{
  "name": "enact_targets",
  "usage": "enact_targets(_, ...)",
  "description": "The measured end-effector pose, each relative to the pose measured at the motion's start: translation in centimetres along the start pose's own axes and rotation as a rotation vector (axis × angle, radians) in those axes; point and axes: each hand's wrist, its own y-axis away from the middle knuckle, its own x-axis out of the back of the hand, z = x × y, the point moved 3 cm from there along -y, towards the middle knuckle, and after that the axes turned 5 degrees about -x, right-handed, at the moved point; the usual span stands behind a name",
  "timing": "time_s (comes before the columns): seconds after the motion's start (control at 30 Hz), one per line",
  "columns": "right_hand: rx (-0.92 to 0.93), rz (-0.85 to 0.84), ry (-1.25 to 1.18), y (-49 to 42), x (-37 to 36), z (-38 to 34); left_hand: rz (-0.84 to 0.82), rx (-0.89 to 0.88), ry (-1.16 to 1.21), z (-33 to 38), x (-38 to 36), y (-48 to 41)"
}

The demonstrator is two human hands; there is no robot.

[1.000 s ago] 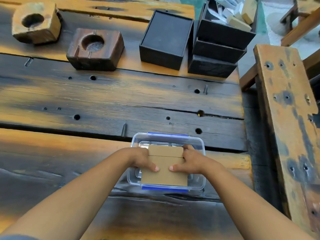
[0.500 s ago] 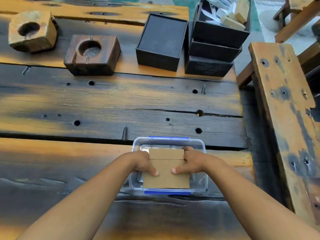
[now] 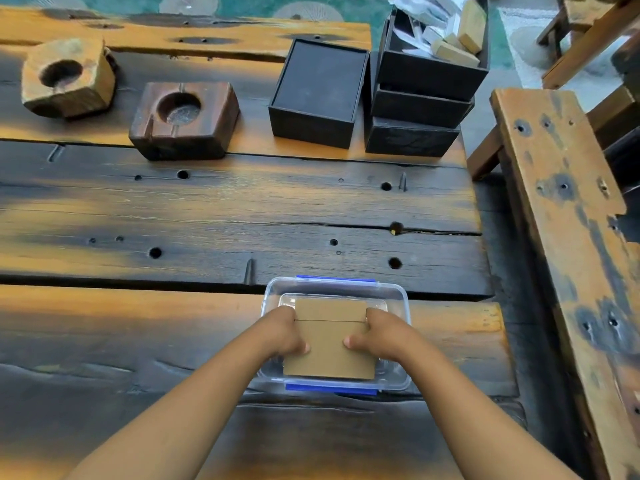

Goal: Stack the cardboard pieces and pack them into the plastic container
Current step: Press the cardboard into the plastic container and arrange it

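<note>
Both hands grip one stack of cardboard pieces (image 3: 329,344) from opposite sides, the left hand (image 3: 285,332) on its left edge and the right hand (image 3: 377,332) on its right edge, with thumbs pressed on the top sheet and the other fingers curled down the sides out of sight. Holding it this way most likely keeps the edges squared so the stack goes down as one block and does not fan out. The stack sits inside the clear plastic container (image 3: 398,296), directly under and between the hands; whether it already rests on the bottom I cannot tell. A seam across the top, just past the thumbs, suggests two pieces lie edge to edge there. The container has blue clips on its near and far rims and no lid on it, and stands on the tabletop (image 3: 173,323), a run of heavy dark planks with worn orange patches, bolt holes and cracks. Well beyond the hands are two wooden blocks (image 3: 183,121) with round hollows and, farther right, a few black boxes (image 3: 317,95), one holding small odds and ends. Right of the hands stands a wooden bench (image 3: 561,209), with green patterned floor past the far edge.
</note>
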Motion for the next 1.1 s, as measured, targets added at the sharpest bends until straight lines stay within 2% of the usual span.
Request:
enact_targets(0.13, 0.010, 0.018, -0.174, 0.4, -1.9, 0.6, -0.060, 0.040, 0.165, -0.6, -1.0, 0.1)
enact_targets(0.33, 0.047, -0.043, -0.169, 0.1, -1.3, 1.0, -0.137, 0.046, 0.327, -1.4, -0.3, -0.5)
enact_targets(0.7, -0.002, -0.037, -0.095, -0.3, -1.4, 0.5, -0.188, 0.096, 0.241, -0.8, -0.6, -1.2)
enact_targets(1.1, 0.026, -0.053, -0.099, -0.6, -1.0, 0.4, -0.271, 0.116, 0.245, -0.7, -0.4, -1.5)
